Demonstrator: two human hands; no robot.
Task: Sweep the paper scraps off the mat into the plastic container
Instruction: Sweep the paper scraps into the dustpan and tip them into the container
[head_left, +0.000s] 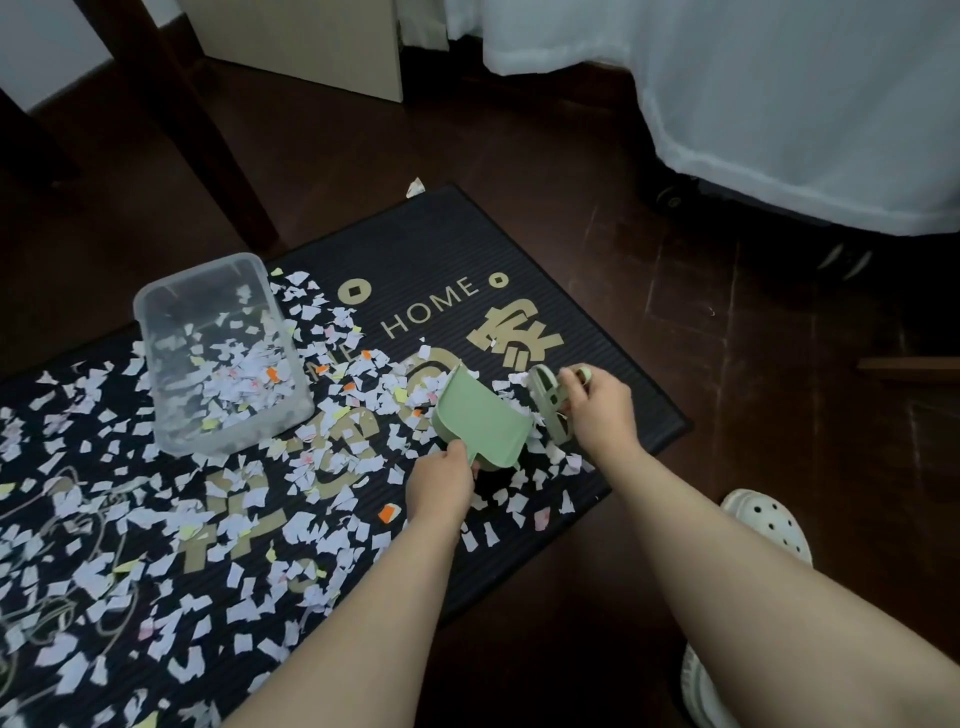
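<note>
A black doormat (447, 249) with gold lettering lies on the floor, strewn with many white and coloured paper scraps (156, 561). A clear plastic container (171, 296) stands on the mat's left part, partly filled with scraps. My left hand (439, 486) grips the handle of a green dustpan (480, 415), which rests on the mat among scraps. My right hand (600, 410) holds a small green brush (548, 402) just right of the dustpan's edge.
Dark wooden floor (675, 291) surrounds the mat. A dark furniture leg (208, 135) rises at the back left, a beige cabinet (311, 47) behind it. White fabric (779, 93) hangs at the back right. White clogs (769, 525) are at the right. One scrap (415, 186) lies beyond the mat.
</note>
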